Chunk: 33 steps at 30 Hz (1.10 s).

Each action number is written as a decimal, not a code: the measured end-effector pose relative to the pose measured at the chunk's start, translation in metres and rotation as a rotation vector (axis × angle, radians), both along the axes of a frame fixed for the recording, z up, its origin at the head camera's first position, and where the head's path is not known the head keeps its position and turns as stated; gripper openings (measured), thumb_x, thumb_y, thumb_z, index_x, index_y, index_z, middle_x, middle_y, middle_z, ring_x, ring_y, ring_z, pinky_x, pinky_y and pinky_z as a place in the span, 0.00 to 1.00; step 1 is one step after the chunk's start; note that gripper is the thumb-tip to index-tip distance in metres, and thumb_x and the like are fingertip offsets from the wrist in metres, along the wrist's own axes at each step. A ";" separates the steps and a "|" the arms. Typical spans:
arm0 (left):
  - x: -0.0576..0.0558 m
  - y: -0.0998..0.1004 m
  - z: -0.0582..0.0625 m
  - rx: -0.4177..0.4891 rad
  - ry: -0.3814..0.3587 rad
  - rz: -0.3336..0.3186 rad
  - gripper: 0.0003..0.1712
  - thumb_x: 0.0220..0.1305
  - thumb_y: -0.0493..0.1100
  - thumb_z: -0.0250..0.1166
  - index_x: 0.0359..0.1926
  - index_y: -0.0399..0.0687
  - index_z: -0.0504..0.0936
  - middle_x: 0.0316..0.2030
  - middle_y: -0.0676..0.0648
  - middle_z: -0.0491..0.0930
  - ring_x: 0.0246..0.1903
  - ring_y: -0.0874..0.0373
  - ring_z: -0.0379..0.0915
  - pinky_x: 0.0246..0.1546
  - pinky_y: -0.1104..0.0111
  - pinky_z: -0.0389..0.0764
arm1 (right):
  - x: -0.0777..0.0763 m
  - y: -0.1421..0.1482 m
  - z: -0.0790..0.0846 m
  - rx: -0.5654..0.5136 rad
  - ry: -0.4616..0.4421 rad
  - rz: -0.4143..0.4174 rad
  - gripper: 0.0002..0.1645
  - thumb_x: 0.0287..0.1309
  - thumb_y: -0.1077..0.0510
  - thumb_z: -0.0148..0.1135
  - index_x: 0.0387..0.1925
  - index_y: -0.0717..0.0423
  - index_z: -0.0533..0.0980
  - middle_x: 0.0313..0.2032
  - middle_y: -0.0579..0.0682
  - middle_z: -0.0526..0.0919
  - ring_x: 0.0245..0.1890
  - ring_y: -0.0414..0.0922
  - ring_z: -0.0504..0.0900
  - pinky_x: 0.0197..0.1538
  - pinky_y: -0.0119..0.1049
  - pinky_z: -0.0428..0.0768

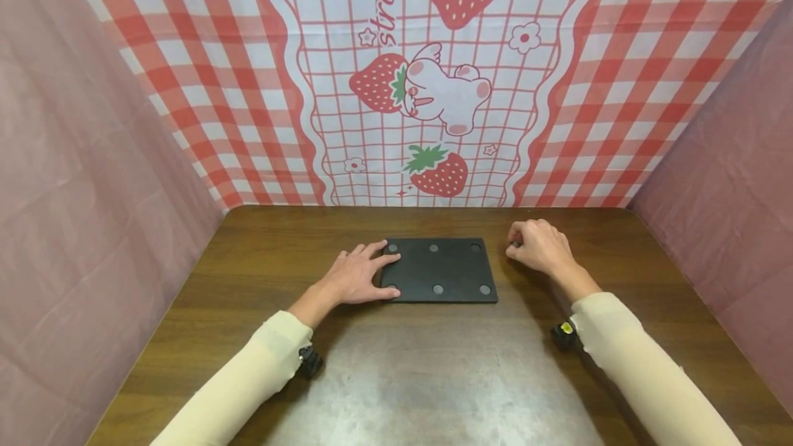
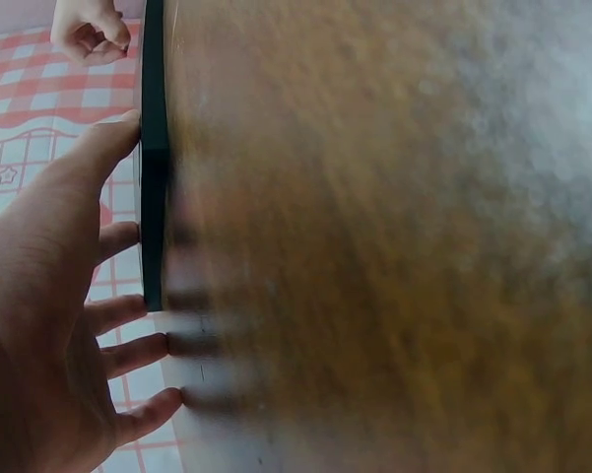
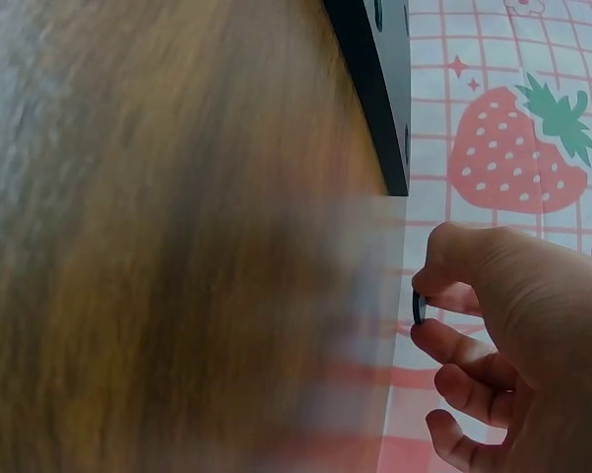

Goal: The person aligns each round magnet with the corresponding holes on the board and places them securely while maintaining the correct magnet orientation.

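A flat black rectangular board (image 1: 449,270) lies on the wooden table, with several round spots in two rows along its long edges. Most spots look grey; the one at the far right corner (image 1: 476,248) looks darker. My left hand (image 1: 354,277) rests at the board's left end, fingers spread, with the thumb and some fingertips touching its top. To the right of the board and apart from it, my right hand (image 1: 542,246) pinches a small dark disc (image 3: 419,306) between thumb and fingertip, just above the table. The disc is seen nearly edge-on in the right wrist view.
The brown wooden table (image 1: 446,370) reaches back to a red-and-white checked cloth (image 1: 204,88) printed with strawberries. Pink curtains hang at the left (image 1: 80,191) and right (image 1: 725,136). Small dark devices are strapped at both wrists.
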<state>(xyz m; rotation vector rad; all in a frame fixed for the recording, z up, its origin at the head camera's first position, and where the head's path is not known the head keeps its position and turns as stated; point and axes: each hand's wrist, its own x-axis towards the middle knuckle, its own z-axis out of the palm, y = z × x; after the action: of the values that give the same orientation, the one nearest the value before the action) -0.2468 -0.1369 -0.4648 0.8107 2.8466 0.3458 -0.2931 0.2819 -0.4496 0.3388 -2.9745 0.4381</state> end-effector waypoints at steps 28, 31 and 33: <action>0.001 0.000 0.001 0.000 -0.023 0.013 0.48 0.74 0.74 0.67 0.88 0.69 0.67 0.91 0.43 0.56 0.86 0.34 0.60 0.78 0.29 0.68 | -0.004 -0.026 -0.001 -0.018 -0.008 0.023 0.08 0.59 0.55 0.74 0.40 0.52 0.88 0.38 0.53 0.91 0.42 0.54 0.85 0.41 0.59 0.85; 0.001 0.000 0.002 0.004 -0.024 0.015 0.48 0.74 0.74 0.67 0.88 0.69 0.68 0.91 0.43 0.56 0.87 0.34 0.60 0.78 0.29 0.68 | -0.004 -0.029 -0.002 -0.020 -0.011 0.025 0.08 0.58 0.55 0.74 0.39 0.51 0.88 0.38 0.52 0.91 0.41 0.53 0.85 0.40 0.57 0.85; 0.001 0.000 0.002 0.003 -0.026 0.014 0.48 0.74 0.74 0.67 0.88 0.69 0.67 0.91 0.43 0.56 0.87 0.34 0.60 0.78 0.29 0.68 | -0.004 -0.030 -0.003 -0.021 -0.012 0.025 0.08 0.58 0.56 0.74 0.39 0.51 0.88 0.38 0.52 0.91 0.42 0.53 0.86 0.41 0.57 0.84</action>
<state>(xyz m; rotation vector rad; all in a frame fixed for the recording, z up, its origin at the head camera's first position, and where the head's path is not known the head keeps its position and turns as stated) -0.2454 -0.1365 -0.4632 0.7815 2.8300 0.3593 -0.2970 0.2516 -0.4524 0.3724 -2.9782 0.4755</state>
